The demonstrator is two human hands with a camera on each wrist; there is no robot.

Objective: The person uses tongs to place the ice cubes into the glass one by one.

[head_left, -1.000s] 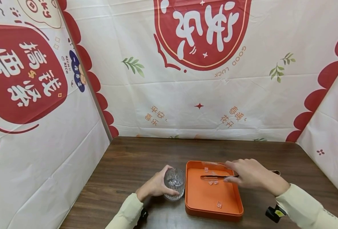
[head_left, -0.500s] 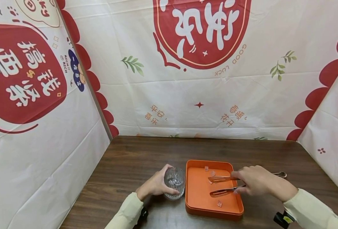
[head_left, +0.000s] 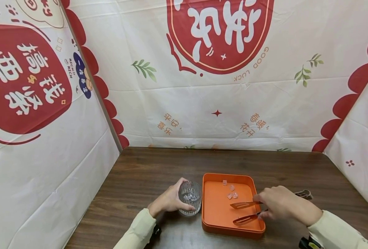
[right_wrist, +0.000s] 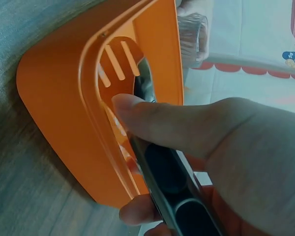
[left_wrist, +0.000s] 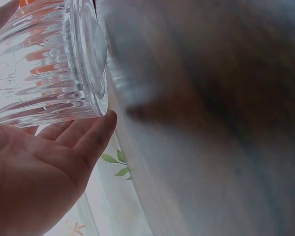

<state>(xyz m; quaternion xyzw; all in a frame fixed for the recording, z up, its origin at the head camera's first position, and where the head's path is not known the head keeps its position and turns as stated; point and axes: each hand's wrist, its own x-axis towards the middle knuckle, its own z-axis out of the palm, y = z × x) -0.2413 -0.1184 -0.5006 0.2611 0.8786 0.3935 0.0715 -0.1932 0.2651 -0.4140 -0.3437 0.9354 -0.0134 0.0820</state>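
My left hand is curled round a ribbed clear glass that stands left of the orange tray; small clear pieces lie in the glass. In the left wrist view the palm is beside the glass. My right hand grips metal tongs, their two arms spread apart over the tray's lower right part. Several clear cubes lie in the upper half of the tray. In the right wrist view thumb and fingers hold the tongs at the tray's wall.
The dark wooden table extends behind and to both sides of the tray. A printed white cloth hangs behind the table, with more cloth at the left and right.
My right hand has moved toward the tray's near right side, and the tongs' arms have spread from close together to apart. My left hand still holds the glass in place.
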